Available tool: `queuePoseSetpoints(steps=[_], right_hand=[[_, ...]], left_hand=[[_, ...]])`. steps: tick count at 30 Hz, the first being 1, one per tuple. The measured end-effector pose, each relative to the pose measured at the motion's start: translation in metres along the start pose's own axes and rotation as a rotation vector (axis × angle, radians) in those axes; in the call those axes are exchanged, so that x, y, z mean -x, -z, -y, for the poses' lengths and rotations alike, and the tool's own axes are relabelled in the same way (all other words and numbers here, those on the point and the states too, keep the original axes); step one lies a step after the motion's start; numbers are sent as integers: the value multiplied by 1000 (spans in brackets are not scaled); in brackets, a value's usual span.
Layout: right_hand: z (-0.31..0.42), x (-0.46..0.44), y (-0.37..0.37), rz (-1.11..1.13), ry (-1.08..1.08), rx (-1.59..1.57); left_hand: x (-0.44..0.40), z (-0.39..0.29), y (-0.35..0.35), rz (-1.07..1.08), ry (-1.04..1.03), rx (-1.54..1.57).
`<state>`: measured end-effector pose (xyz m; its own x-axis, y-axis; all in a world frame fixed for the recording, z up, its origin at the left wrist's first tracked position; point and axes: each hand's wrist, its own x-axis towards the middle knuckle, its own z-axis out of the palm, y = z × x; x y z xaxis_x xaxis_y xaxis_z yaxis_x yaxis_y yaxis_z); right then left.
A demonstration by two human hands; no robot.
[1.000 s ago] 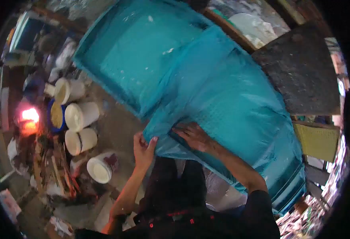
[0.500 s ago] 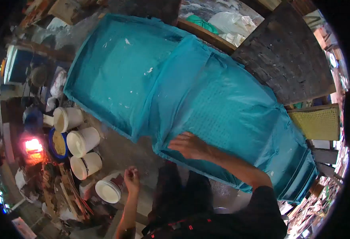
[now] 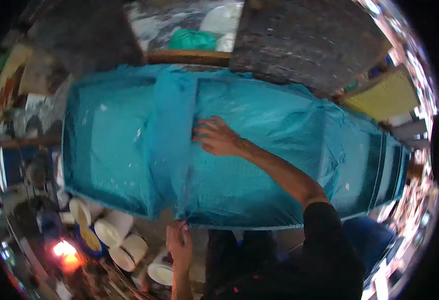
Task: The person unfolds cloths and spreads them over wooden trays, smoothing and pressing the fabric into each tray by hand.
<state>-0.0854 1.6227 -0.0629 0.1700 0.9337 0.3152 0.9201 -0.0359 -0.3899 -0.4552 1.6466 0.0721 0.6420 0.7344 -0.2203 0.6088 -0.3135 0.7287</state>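
Teal plastic sheeting [image 3: 259,190] covers a long row of tray-like frames in front of me, with small water-like white spots on it. My right hand [image 3: 217,137] lies on the sheeting near the middle, its fingers spread beside a raised fold [image 3: 172,145] that runs across it. My left hand [image 3: 179,242] is at the near edge of the sheeting, just below that fold. Its fingers are curled, and what they hold, if anything, is too small and blurred to make out.
White buckets [image 3: 113,229] and a blue-rimmed tub [image 3: 90,239] stand at the lower left, beside a glowing fire [image 3: 65,249]. Dark boards [image 3: 304,45] lie behind the sheeting, with a yellow mesh panel [image 3: 384,95] at the right.
My right hand has moved from the near edge towards the middle of the sheeting. My left hand let go of the edge, dropped away, and is back near it. The view has turned.
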Motion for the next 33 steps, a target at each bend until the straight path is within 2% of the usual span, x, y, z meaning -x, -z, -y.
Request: queuePoseSetpoints(steps=[3,6,9,11,12,14,16,18,21,23,24,26,27,29,33], right_hand=[[-9,-13,-6,-47,-6,-65],[-15,-10,-10,-51,-83,71],[-23,16,20,-140,-146,-48],[-30,46,71,-288,-383,158],[-45,62,82,-295,-393,164],[-80,87,97,-403,-626,297],[-87,104,89,-342,-594,326],[-99,111,94,-268,-542,353],[-102,126,107,-217,-530,182],[-98,150,120,-437,-520,261],[-103,162,125,-442,-521,245],[-118,181,136,-297,-605,326],[-125,184,137,-301,-602,322],[-126,191,139,-269,-617,185],[-120,209,138,-321,-707,153]], left_hand=[[-13,-15,-2,4,-184,-79],[-46,-55,-13,90,-231,-48],[-99,-95,-45,100,-355,16],[-154,-102,-89,37,-581,-83],[-185,-111,-116,61,-632,-164],[-247,-134,-169,12,-862,-298],[-287,-129,-214,48,-849,-627],[-310,-127,-230,68,-820,-634],[-306,-124,-235,132,-771,-663],[-307,-125,-234,155,-745,-700],[-305,-126,-236,151,-737,-759],[-303,-127,-237,154,-720,-827],[-307,-132,-241,148,-687,-796],[-299,-129,-245,149,-628,-771],[-300,-129,-251,5,-769,-840]])
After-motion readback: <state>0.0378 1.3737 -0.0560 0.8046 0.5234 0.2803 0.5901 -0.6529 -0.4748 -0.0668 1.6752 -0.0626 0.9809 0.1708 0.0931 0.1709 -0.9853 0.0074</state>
